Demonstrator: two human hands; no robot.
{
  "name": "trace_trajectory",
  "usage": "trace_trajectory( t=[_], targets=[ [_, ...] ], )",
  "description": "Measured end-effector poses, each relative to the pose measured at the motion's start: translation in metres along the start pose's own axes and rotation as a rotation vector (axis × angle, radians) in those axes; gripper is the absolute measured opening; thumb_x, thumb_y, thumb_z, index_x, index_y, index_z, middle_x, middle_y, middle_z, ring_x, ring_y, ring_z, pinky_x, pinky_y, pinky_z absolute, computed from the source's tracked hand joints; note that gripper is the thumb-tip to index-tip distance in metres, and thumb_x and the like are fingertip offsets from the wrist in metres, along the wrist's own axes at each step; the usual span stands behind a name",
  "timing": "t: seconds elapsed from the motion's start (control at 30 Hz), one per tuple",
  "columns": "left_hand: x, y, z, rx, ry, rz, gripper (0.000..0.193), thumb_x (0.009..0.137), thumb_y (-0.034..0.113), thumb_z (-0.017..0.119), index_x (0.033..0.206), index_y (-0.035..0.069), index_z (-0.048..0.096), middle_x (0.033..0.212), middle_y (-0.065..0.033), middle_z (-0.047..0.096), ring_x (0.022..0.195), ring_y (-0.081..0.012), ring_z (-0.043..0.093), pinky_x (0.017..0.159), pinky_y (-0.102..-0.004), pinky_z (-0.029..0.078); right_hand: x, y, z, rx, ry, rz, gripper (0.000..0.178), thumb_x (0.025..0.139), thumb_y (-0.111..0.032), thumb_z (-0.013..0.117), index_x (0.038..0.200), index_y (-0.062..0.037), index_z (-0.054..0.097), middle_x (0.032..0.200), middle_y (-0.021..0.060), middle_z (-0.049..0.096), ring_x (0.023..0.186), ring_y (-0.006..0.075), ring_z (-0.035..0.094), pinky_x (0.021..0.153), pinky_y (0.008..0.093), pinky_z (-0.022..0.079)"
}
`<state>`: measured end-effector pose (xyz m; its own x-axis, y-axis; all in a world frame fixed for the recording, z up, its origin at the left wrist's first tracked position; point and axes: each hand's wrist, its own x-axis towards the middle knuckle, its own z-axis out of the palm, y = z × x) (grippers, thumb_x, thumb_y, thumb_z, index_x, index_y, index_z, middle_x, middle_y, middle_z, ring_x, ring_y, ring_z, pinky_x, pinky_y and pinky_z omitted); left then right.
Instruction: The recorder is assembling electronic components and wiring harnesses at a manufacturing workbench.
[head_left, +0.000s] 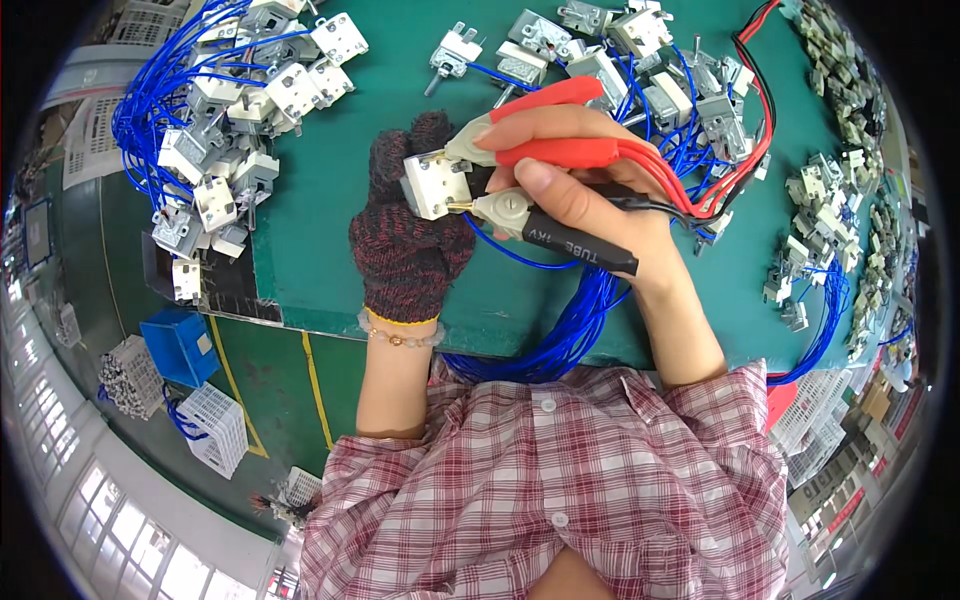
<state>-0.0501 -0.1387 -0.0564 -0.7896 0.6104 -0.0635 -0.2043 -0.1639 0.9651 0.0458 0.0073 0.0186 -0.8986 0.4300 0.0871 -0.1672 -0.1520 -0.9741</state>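
In the middle of the bench, my left hand [412, 225], in a dark knitted work glove, is closed on a small thermostat [435, 186] with a white block and metal terminals. My right hand [590, 190] is bare. It grips a pair of test probes [505, 210] with cream heads, one with red handle sleeves and the other with a black one. Their metal tips meet the white block, the lower one at a terminal on its near edge; the upper tip's contact is hard to see. A blue lead [520, 260] runs rightward from beside my left hand.
Heaps of similar thermostats with blue leads lie at the left [215, 200] and far right of centre [665, 100]. More parts [820, 215] line the right side. Red and black cables [765, 90] reach the probes. A blue lead bundle [560, 345] hangs over the green bench's [310, 220] near edge.
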Motion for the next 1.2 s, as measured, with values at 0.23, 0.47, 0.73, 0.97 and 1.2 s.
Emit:
trace_trajectory(
  t=[0.23,0.47,0.73,0.97,1.2],
  targets=[
    [0.0,-0.01,-0.004,0.355,-0.084,0.167,0.058,0.084,0.013,0.061,0.137,0.008,0.037,0.131,-0.0123,0.047,0.112,-0.0268,0.053,0.085,-0.034,0.051,0.002,-0.004,-0.001,-0.171,-0.086,-0.042,0.018,0.086,-0.008,0.062,0.103,-0.0025,0.066,0.101,0.0075,0.066,0.093,0.0144,0.062,0.083,0.0285,0.049],
    [0.003,-0.002,-0.001,0.328,-0.104,0.239,0.061,0.081,0.018,0.063,0.136,0.011,0.039,0.132,-0.0119,0.044,0.111,-0.0297,0.052,0.081,-0.0362,0.052,0.007,-0.01,-0.001,0.183,-0.048,0.223,0.022,0.086,-0.012,0.065,0.106,-0.0008,0.065,0.093,0.0103,0.067,0.089,0.0161,0.063,0.081,0.0288,0.05],
    [0.0,0.001,0.001,0.271,-0.013,0.164,0.069,0.079,0.034,0.066,0.136,0.007,0.037,0.122,-0.0056,0.058,0.099,-0.0193,0.062,0.078,-0.0286,0.05,0.007,-0.006,0.0,-0.016,-0.043,0.053,0.018,0.084,-0.008,0.065,0.101,-0.0012,0.066,0.098,0.0058,0.067,0.094,0.0129,0.061,0.085,0.0268,0.047],
    [-0.003,0.002,-0.005,0.308,-0.127,0.076,0.069,0.085,0.03,0.06,0.14,0.004,0.028,0.138,-0.01,0.045,0.122,-0.0189,0.048,0.099,-0.0282,0.041,0.01,-0.008,-0.001,-0.095,-0.056,0.065,0.018,0.082,-0.005,0.065,0.1,-0.0019,0.067,0.097,0.0056,0.067,0.092,0.0123,0.061,0.084,0.0265,0.047],
    [-0.004,0.0,-0.012,-0.564,-0.113,-0.168,0.068,0.084,0.021,0.059,0.142,0.008,0.027,0.143,-0.0136,0.036,0.127,-0.0276,0.043,0.103,-0.0401,0.038,0.01,-0.004,0.003,-0.093,-0.039,0.066,0.019,0.083,-0.006,0.065,0.101,-0.0016,0.066,0.091,0.0053,0.067,0.088,0.0117,0.062,0.08,0.0246,0.048]
  ],
)
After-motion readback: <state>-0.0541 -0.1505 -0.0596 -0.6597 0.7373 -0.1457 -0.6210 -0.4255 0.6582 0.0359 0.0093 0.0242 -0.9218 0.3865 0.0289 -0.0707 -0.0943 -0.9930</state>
